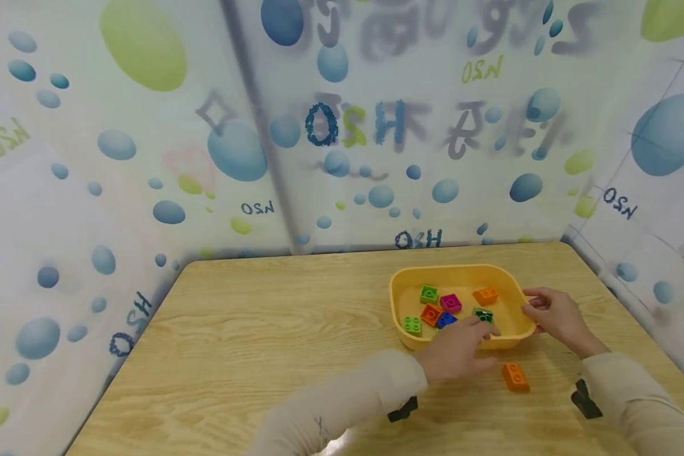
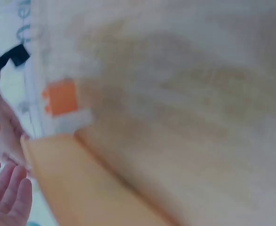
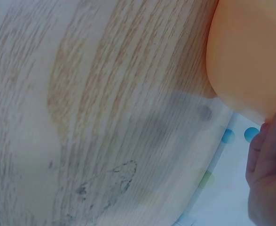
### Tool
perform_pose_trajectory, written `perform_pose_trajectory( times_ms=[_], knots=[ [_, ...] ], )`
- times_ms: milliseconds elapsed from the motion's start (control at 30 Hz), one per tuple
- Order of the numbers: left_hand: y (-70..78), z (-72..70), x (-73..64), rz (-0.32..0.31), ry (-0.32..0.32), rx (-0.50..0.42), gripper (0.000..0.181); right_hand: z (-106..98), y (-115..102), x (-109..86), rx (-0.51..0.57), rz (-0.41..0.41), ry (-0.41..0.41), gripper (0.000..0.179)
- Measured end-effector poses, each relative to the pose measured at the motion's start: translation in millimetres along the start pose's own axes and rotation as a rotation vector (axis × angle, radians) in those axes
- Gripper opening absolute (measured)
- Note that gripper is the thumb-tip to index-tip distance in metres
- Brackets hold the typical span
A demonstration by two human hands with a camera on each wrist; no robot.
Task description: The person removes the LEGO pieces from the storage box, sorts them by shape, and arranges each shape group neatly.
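Observation:
A yellow plastic basket (image 1: pixel 455 273) stands on the table's right side with several toy building bricks in it. My right hand (image 1: pixel 557 320) grips its right-hand rim, thumb on top and fingers at the outer wall, as the right wrist view also shows from low down. Over the front rim reaches my left hand (image 1: pixel 457 349), its fingers loose and apart, with nothing between them in the left wrist view. Near its fingertips lies a dark green brick (image 1: pixel 482 314); a blue brick (image 1: pixel 446 319) is partly behind the hand. An orange brick (image 1: pixel 515 377) lies on the table in front of the basket.
Inside the basket are also a magenta brick (image 1: pixel 451 303), a red-orange brick (image 1: pixel 430 315), light green bricks (image 1: pixel 429 294) and another orange brick (image 1: pixel 486 296). The wooden table (image 1: pixel 251 335) meets a printed curtain (image 1: pixel 342 190) at its back edge.

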State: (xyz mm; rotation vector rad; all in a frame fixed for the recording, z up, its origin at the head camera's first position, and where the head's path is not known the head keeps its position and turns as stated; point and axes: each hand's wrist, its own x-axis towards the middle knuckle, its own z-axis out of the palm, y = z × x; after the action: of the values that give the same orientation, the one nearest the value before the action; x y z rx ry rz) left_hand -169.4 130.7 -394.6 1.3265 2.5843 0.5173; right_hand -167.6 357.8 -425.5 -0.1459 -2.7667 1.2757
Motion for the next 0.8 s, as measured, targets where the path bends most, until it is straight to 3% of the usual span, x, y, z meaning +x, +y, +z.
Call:
perform_pose_trajectory(
  times_ms=[167,300,533,800],
  knots=[
    [-8.4,-17.7,11.7,-0.032,0.060,0.046,0.045,1,-1,0.7,-0.002,0.017,-0.011,0.041],
    [-18.3,-22.4,22.1,-0.050,0.072,0.047,0.044,1,-2,0.6,-0.012,0.032,-0.014,0.042],
    [-32.5,-15.5,40.2,-0.129,0.057,-0.028,0.042,0,0,-0.4,-0.018,0.042,-0.019,0.041],
    [-38.5,-5.2,54.2,-0.211,0.016,-0.118,0.042,1,-1,1.9,-0.012,0.025,-0.016,0.041]
  ],
)
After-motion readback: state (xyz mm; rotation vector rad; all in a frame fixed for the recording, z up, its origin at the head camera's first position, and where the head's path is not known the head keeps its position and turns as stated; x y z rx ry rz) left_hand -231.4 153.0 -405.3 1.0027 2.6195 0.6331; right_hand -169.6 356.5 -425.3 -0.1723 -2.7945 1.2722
